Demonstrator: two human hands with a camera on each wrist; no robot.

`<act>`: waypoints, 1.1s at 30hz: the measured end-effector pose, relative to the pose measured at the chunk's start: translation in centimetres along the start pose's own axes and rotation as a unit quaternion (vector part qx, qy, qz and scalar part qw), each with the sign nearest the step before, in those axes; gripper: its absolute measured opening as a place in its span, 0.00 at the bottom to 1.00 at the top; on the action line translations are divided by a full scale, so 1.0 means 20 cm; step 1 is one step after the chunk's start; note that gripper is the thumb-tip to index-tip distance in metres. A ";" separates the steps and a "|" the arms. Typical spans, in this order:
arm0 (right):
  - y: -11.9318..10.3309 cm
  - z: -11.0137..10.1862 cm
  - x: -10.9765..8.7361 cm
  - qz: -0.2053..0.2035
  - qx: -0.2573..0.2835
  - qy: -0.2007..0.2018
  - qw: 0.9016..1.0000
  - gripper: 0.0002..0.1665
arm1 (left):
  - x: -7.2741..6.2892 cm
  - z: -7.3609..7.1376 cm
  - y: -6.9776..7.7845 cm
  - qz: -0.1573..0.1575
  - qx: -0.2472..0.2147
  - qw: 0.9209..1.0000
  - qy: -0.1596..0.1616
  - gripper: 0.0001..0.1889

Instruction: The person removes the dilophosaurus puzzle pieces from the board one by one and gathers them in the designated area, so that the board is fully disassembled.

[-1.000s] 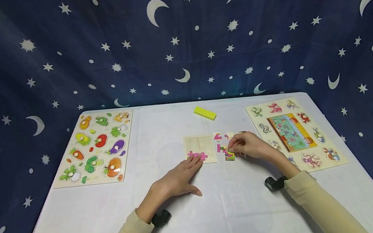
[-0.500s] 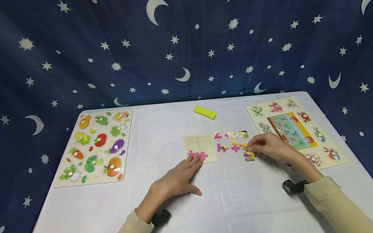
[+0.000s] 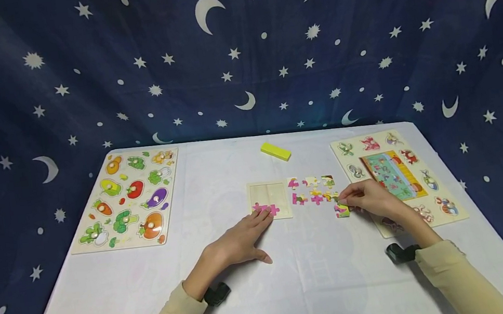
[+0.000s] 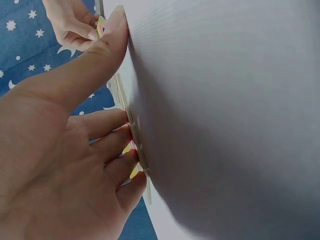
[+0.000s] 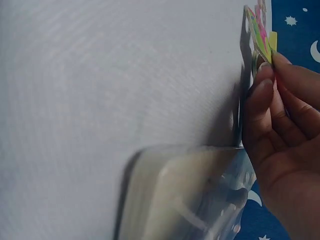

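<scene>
My left hand point(image 3: 245, 241) lies with extended fingers on the near edge of a small wooden puzzle tray point(image 3: 267, 191). Its fingertips touch pink jigsaw pieces point(image 3: 275, 210) along the tray's bottom row. Between thumb and fingers, my right hand point(image 3: 374, 199) pinches a green, yellow and pink jigsaw piece point(image 3: 341, 211). That piece point(image 5: 259, 37) appears tilted, close above the white table, in the right wrist view. Loose jigsaw pieces point(image 3: 299, 199) form two rough rows between the tray and my right hand; the hand's fingertips overlap the nearest of them.
A yellow block point(image 3: 276, 151) lies behind the tray. The vegetable peg board point(image 3: 132, 200) is at the left of the table, and a sea-animal board point(image 3: 392, 176) at the right, partly under my right hand and forearm. A dark starry cloth point(image 3: 239, 54) hangs behind.
My right hand has carried the pinched piece rightward, away from the tray, past the loose pieces, uncovering them. It slows over the last half second. My left hand stays put on the tray.
</scene>
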State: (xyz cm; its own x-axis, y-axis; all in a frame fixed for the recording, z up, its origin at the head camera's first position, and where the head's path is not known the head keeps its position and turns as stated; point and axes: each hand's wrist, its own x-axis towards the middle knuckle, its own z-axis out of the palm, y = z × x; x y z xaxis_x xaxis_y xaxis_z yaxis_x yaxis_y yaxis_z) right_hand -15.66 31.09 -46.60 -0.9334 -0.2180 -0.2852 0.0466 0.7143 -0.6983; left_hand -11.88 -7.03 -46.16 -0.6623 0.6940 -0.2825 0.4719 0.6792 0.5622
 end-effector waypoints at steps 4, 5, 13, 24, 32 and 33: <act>0.00 0.01 0.00 -0.003 -0.007 -0.002 1.000 0.10 | 0.00 0.00 0.00 0.000 -0.002 1.000 -0.001 0.54; 0.00 0.01 0.00 -0.003 -0.008 -0.002 1.000 0.10 | 0.00 0.00 0.00 -0.001 -0.002 1.000 -0.002 0.54; -0.01 0.03 -0.01 -0.006 -0.006 -0.001 1.000 0.10 | 0.00 -0.01 0.01 -0.003 0.000 1.000 -0.004 0.54; -0.08 0.06 0.02 -0.024 -0.028 0.022 0.999 0.07 | -0.01 -0.01 0.01 -0.001 0.009 1.000 -0.002 0.54; -0.22 0.17 0.12 -0.077 0.006 -0.001 0.997 0.06 | -0.01 -0.01 0.00 0.002 0.025 1.000 0.004 0.53; -0.24 0.18 0.13 -0.081 0.011 -0.006 0.997 0.06 | -0.02 -0.01 0.00 0.002 0.028 1.000 0.005 0.53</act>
State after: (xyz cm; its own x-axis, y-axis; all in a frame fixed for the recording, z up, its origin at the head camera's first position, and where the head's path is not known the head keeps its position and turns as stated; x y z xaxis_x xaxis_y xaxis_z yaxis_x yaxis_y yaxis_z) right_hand -17.09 24.70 -46.35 -0.9251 -0.3367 -0.1754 -0.0957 0.6539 -0.7505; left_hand -11.77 -7.35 -46.01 -0.6658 0.6948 -0.2721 0.5066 0.6886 0.5187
